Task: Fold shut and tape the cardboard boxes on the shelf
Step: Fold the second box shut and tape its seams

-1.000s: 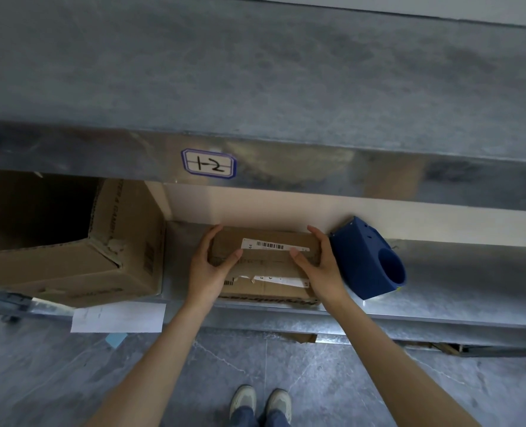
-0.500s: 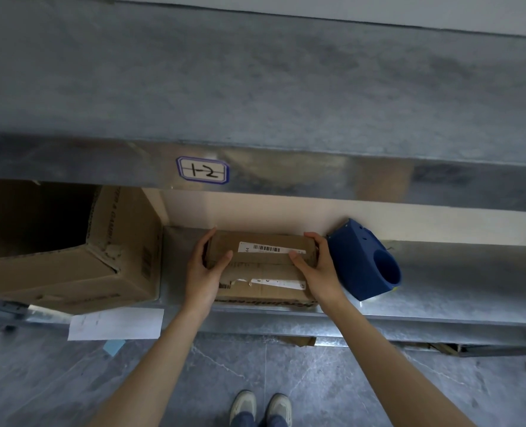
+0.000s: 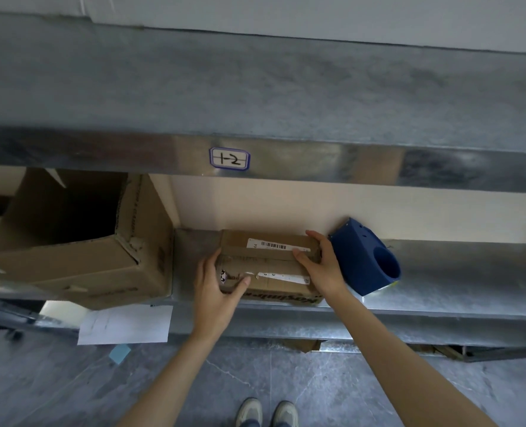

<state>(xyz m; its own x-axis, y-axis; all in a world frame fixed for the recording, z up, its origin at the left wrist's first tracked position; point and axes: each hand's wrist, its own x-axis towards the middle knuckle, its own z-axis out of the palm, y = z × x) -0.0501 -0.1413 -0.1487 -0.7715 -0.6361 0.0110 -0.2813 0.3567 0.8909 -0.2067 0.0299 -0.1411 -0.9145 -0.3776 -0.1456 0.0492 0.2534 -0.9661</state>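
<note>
a large cardboard box (image 3: 80, 241) sits at the far left of a metal shelf (image 3: 455, 288), its dark open mouth facing up and toward the viewer, its near corner over the shelf's front edge. below it a white sheet of paper (image 3: 126, 325) hangs from the shelf lip, with a small blue note (image 3: 119, 354) just beneath. on the front of the shelf above, a label (image 3: 230, 159) reads "1-2". just right of the large box, with a bare strip of shelf between them, lies the small cardboard box (image 3: 267, 266), flaps folded down, its long axis running left to right along the shelf, its printed near side at the shelf's front edge. a barcode sticker (image 3: 278, 245) lies along its far top edge. the left hand (image 3: 217, 291) wraps the box's near left corner, thumb on top, fingers down the left side. the right hand (image 3: 323, 266) clamps the right end, thumb pressed on the top, fingers curled over the far right corner. just right of that hand, a blue plastic part (image 3: 366, 260) with a round hole leans tilted against the back wall. at the bottom, two shoes (image 3: 266, 411) stand on the grey floor.
</note>
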